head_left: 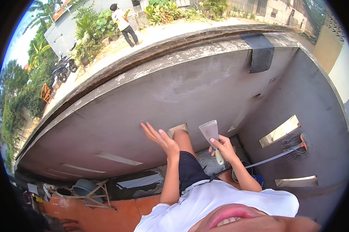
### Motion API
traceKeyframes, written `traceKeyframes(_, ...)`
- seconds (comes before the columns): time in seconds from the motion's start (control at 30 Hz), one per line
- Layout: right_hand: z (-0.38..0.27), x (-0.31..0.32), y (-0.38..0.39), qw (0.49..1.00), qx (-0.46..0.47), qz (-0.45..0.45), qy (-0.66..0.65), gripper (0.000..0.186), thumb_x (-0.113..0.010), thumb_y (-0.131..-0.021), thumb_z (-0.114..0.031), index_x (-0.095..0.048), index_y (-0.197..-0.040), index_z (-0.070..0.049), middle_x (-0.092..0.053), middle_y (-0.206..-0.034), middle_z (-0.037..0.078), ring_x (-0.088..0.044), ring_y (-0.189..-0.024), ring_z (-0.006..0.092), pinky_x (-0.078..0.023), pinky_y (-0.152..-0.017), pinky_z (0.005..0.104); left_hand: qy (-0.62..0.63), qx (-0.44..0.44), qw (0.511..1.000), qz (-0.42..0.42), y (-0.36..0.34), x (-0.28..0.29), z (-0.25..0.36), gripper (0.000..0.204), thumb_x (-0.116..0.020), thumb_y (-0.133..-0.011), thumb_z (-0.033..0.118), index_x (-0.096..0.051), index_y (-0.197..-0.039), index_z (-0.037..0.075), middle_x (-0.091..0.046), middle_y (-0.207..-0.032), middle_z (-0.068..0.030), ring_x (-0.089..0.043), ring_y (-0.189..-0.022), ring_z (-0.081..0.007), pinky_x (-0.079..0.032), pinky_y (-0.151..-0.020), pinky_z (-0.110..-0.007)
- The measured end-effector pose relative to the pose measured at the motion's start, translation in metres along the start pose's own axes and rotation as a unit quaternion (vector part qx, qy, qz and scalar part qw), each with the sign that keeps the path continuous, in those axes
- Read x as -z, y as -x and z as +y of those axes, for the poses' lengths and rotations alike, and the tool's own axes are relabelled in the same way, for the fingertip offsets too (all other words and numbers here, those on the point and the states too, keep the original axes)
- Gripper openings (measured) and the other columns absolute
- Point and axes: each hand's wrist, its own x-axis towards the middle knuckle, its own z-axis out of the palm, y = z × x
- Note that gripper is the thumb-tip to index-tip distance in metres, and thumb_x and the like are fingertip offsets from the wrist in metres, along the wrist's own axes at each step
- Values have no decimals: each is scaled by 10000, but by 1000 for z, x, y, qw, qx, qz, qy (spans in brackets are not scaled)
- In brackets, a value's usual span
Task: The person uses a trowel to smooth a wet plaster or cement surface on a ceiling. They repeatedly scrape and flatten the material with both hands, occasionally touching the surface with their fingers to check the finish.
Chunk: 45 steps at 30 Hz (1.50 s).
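Observation:
My right hand [225, 149] is closed around the pale handle of a putty knife [209, 130]. Its wide metal blade points up and away from me, apart from the wall. To the left of it, my left hand [162, 142] is raised with its fingers stretched out, and nothing is in it. That palm is close to the grey plastered wall [135, 104]; I cannot tell whether it touches. Lighter scuffed streaks mark the wall's upper part. My bare knee shows between the two hands, in front of a slot in the wall.
A long-handled brush [301, 147] leans against the right wall. A blue container [258, 180] sits beside my right forearm. Dark cloth [262, 54] hangs over the wall top. At lower left, a grey basin [85, 187] rests by a wooden stand [101, 195]. Beyond the wall, a person [124, 25] stands outside.

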Motion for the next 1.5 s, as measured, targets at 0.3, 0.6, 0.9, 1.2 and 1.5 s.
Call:
traceKeyframes(0.3, -71, -82, -70, 967, 221, -55, 119, 304, -602, -1019, -235, -605, -1190, 16, -665, -859, 33, -548, -758, 66, -473, -693, 259, 522, 337, 674, -398, 92, -11, -8, 624, -198, -1082, 495, -487, -1267, -25, -612, -1099, -164, -649, -958, -275, -541, -880, -429)
traceKeyframes(0.6, -55, -116, -99, 970, 240, -33, 33, 256, -545, -1045, -212, -544, -1169, 12, -615, -843, 23, -530, -709, 74, -451, -628, 254, 379, 214, 872, -224, 58, -3, 13, 408, -400, -1051, 381, -512, -1052, -11, -524, -696, -48, -481, -501, -96, -422, -446, -242)
traceKeyframes(0.9, -68, -111, -99, 962, 246, -67, 95, 225, -532, -1027, -156, -537, -1123, 47, -599, -697, 31, -499, -585, 81, -417, -529, 271, 377, 218, 883, -177, 62, -26, 23, 434, -406, -1067, 400, -520, -895, 19, -469, -596, 0, -444, -489, -74, -320, -453, -245)
traceKeyframes(1.2, -82, -111, -112, 967, 217, -113, 65, 211, -540, -1043, -206, -517, -981, -5, -518, -650, -4, -436, -549, 60, -365, -492, 259, 298, 194, 921, -162, 46, -28, 39, 487, -343, -1090, 388, -489, -774, 47, -465, -543, 4, -446, -460, -91, -326, -453, -278)
traceKeyframes(1.5, -70, -106, -112, 970, 204, -119, 62, 227, -549, -1037, -184, -510, -915, 3, -535, -630, 2, -439, -541, 62, -341, -484, 263, 346, 264, 888, -147, 68, -33, 44, 415, -379, -1090, 352, -491, -818, 60, -452, -559, 29, -400, -469, -60, -312, -457, -256)
